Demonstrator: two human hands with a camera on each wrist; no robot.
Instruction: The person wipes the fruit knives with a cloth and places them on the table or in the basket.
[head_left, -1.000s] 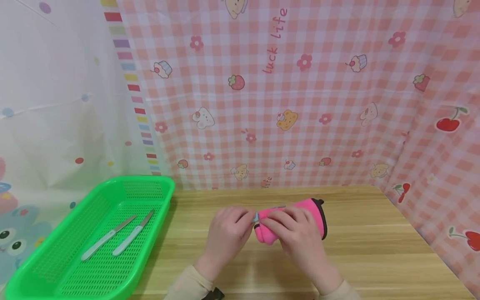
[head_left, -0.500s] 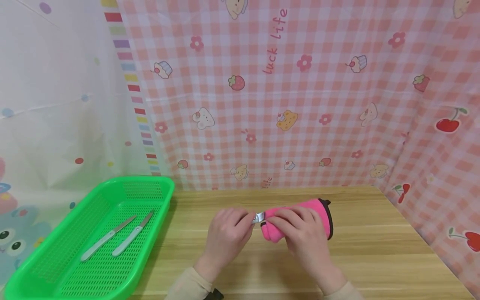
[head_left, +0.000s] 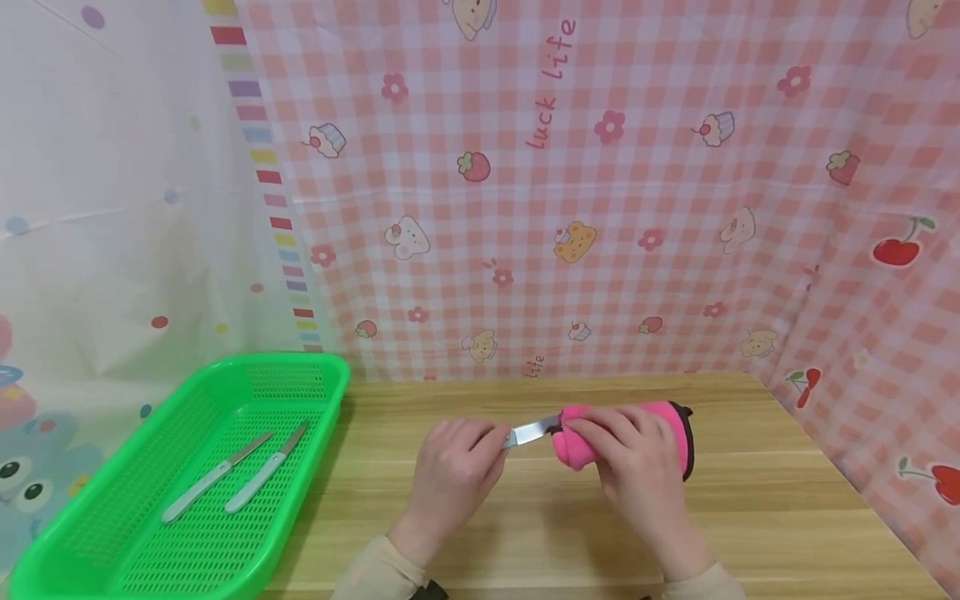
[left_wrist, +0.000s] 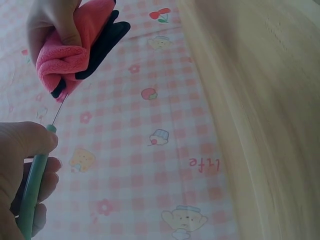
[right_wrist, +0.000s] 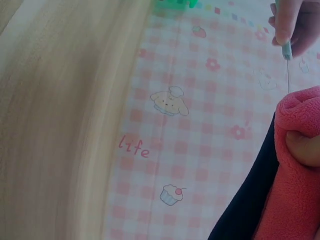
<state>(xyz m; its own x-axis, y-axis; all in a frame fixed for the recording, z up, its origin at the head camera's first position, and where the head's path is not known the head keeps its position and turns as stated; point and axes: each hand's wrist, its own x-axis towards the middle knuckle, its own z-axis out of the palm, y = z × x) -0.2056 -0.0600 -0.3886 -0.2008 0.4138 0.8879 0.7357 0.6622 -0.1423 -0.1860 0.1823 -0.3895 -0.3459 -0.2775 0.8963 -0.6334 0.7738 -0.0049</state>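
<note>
My left hand (head_left: pixel 456 471) grips a small knife (head_left: pixel 531 432) by its handle, which looks pale green in the left wrist view (left_wrist: pixel 34 192). The blade points right, its far end hidden in a folded pink cloth (head_left: pixel 567 451) with black edging. My right hand (head_left: pixel 637 467) pinches that fuzzy cloth around the blade, the thumb pressed into the fold in the right wrist view (right_wrist: pixel 292 205). Both hands are above the wooden table. Seen edge-on in the wrist views, the blade is a thin line between handle and cloth.
On the left stands a green perforated basket (head_left: pixel 318 454). Two knives with pale handles, one knife (head_left: pixel 217 477) and another knife (head_left: pixel 266 471), lie inside it. A pink checked curtain (head_left: pixel 510 208) hangs behind the wooden table (head_left: pixel 750 500).
My right hand has slid right with the pink cloth, away from the left hand. More of the blade now shows between them. The left hand has stayed nearly still.
</note>
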